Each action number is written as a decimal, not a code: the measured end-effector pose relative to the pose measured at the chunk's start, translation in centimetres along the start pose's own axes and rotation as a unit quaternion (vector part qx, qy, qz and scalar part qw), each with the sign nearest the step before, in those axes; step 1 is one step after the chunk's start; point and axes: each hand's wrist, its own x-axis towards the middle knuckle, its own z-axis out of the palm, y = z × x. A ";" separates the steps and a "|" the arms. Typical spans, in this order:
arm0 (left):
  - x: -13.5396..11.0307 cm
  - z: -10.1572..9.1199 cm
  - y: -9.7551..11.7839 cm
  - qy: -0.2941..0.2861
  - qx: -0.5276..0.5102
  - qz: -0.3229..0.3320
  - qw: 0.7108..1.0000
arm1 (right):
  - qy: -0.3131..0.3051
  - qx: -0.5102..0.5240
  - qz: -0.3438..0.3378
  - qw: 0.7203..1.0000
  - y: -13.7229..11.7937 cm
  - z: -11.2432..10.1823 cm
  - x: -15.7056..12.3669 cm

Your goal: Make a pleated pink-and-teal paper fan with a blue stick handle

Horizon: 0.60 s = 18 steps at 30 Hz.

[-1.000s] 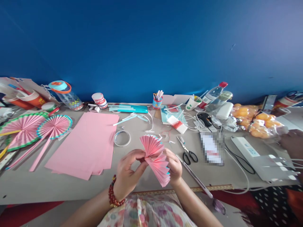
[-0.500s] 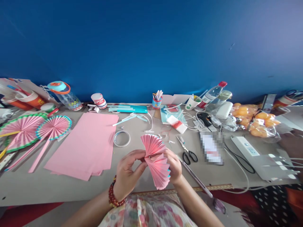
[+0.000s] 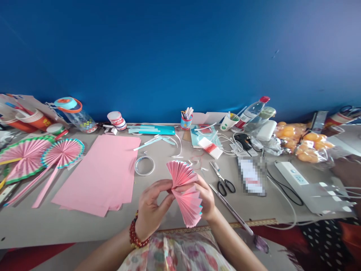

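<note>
Pink pleated-paper fan w/ blue-trimmed edge [image 3: 189, 207], head view: betw. my hands. L hand [image 3: 154, 207]: thumb + forefinger pinched on its gathered middle. R hand [image 3: 206, 198]: against fan's right side, some fingertips hidden, can't tell if they're clamped. Prob. v. light, springy, easily creased; best hold = gathered centre, not loose pleats. Flat pink paper sheets [image 3: 98, 173] lie left of fan, black-handled metal scissors [image 3: 220, 179] right of it.
</note>
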 end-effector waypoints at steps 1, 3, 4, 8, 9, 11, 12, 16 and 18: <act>0.0 0.0 0.1 0.001 0.003 0.000 1.000 | -0.005 -0.004 0.003 1.000 0.1 0.0 -0.1; 0.0 0.0 0.1 0.004 0.012 0.001 1.000 | -0.020 -0.016 -0.004 1.000 0.3 -0.1 -0.1; 0.1 -0.1 0.1 0.006 0.018 0.004 1.000 | -0.026 -0.025 -0.019 0.999 0.5 -0.1 -0.1; 0.3 -0.1 -0.1 0.020 0.058 0.059 0.996 | -0.001 -0.067 -0.100 0.993 1.3 0.1 -0.1; 0.4 -0.1 -0.2 0.022 0.067 0.083 0.994 | 0.009 -0.073 -0.112 0.991 1.4 0.2 0.0; 0.5 0.0 -0.4 0.025 0.077 0.125 0.989 | 0.019 -0.074 -0.115 0.990 1.4 0.3 0.1; 0.6 0.0 -0.4 0.026 0.077 0.138 0.987 | 0.019 -0.071 -0.111 0.991 1.3 0.4 0.1; 0.8 0.0 -0.4 0.033 0.069 0.155 0.985 | 0.033 -0.052 -0.084 0.995 1.0 0.7 -0.2; 0.9 0.0 -0.4 0.038 0.067 0.162 0.984 | 0.053 -0.054 -0.081 0.994 0.9 1.0 -0.3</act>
